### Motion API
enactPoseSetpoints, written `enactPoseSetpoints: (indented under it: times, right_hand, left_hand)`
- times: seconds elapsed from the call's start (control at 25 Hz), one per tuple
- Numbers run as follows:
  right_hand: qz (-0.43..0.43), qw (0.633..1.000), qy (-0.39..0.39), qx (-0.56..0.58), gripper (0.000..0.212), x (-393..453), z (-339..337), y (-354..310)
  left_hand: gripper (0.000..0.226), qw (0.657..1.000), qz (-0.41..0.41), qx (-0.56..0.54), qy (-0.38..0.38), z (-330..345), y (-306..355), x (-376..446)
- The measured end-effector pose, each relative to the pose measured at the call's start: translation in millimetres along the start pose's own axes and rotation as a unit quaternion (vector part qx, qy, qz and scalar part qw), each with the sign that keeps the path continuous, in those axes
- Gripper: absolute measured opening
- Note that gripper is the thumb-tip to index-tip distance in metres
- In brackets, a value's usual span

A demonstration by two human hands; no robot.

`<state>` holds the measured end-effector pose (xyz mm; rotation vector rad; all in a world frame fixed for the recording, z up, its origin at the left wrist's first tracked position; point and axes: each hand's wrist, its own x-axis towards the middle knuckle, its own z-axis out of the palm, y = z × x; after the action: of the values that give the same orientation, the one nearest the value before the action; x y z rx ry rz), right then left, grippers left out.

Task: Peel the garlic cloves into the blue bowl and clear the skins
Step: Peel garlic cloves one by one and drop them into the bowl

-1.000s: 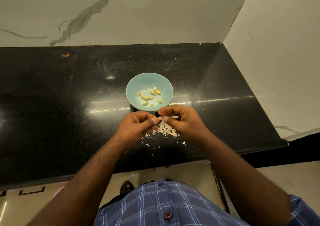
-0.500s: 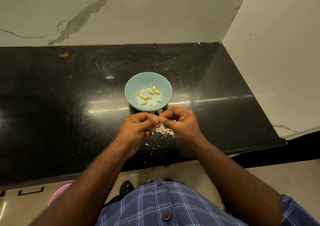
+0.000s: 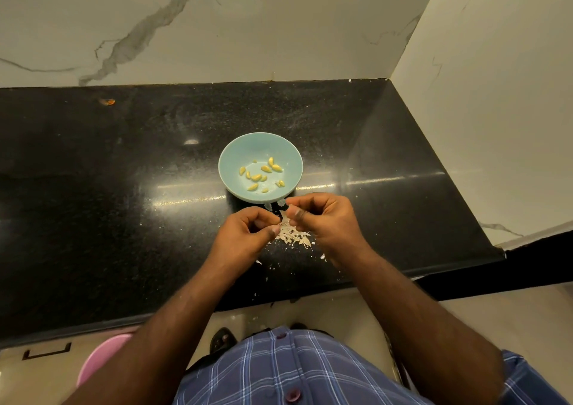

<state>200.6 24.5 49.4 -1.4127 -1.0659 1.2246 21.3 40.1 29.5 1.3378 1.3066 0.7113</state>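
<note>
Blue bowl (image 3: 232, 159): stood mid-desk (image 3: 93, 187), holding about a dozen peeled garlic cloves (image 3: 262, 173). Skins (image 3: 293, 234): pale heap on the desk just before the bowl, scraps scattered toward the desk's near edge. Left hand (image 3: 245, 237) and right hand (image 3: 322, 218): fingers curled, fingertips nearly meeting above the heap; whatever they pinched was too small to tell.
</note>
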Motion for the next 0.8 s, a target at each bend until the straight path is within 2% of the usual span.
enactPoseSetpoints:
  times: [0.12, 0.32, 0.44, 0.6, 0.8]
  right_hand:
    - [-0.014, 0.998, 0.01, -0.067, 0.007, -1, 2, -1]
    - [0.001, 0.995, 0.012, -0.1, 0.008, 0, 4, 0]
    - [0.008, 0.997, 0.007, -0.076, 0.017, 1, 5, 1]
    - [0.018, 0.998, -0.03, -0.06, 0.007, 1, 2, 1]
    - [0.052, 0.997, -0.043, 0.024, 0.009, 0, 4, -1]
  left_hand:
    - [0.019, 1.0, 0.006, 0.021, 0.001, 0, 1, 2]
    - [0.011, 1.0, 0.016, 0.013, -0.003, 0, 8, -1]
    - [0.015, 1.0, 0.014, 0.018, -0.008, -1, 8, 0]
    - [0.011, 0.999, 0.02, 0.035, -0.004, -2, 9, 0]
    - [0.014, 0.998, 0.003, -0.052, -0.022, 0, 14, -3]
